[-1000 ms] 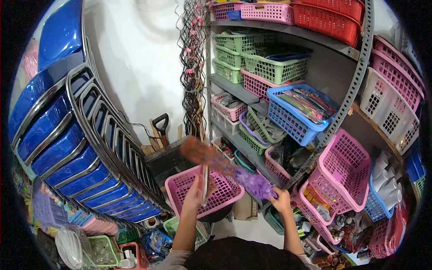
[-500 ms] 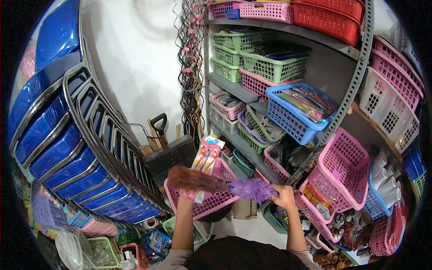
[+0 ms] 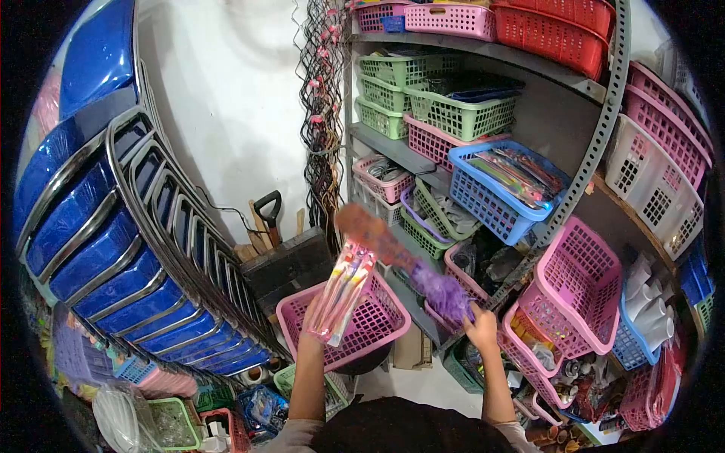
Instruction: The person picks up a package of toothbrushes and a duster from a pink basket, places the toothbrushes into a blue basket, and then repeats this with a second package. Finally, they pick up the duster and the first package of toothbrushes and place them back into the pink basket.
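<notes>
- Left hand [image 3: 310, 334] is rising from the lower middle of the view. Its grip is closing around the bottom end of a toothbrush pack [image 3: 344, 293].
- The toothbrush pack is standing tilted, top end leaning right, and is sitting over the pink basket [image 3: 375, 330]. The print on it is coming out blurred.
- Right hand [image 3: 481, 329] is showing just right of the basket. Its grip is wrapping shut on the handle end of a feather duster [image 3: 402, 259].
- The duster is slanting up and left from that hand, purple plumes near the fist and a brown-orange tip passing just above the pack. I cannot tell whether the two are touching.
- The pink basket is sitting tipped toward the camera below both hands, near the foot of the metal shelf [image 3: 393, 155].
- Stacked blue chairs [image 3: 98, 249] are filling the left side.
- A black shovel handle [image 3: 269, 208] is leaning against the white wall behind.
- Farther up, the shelf is carrying a blue basket [image 3: 487, 198], with green baskets [image 3: 462, 115] above it.
</notes>
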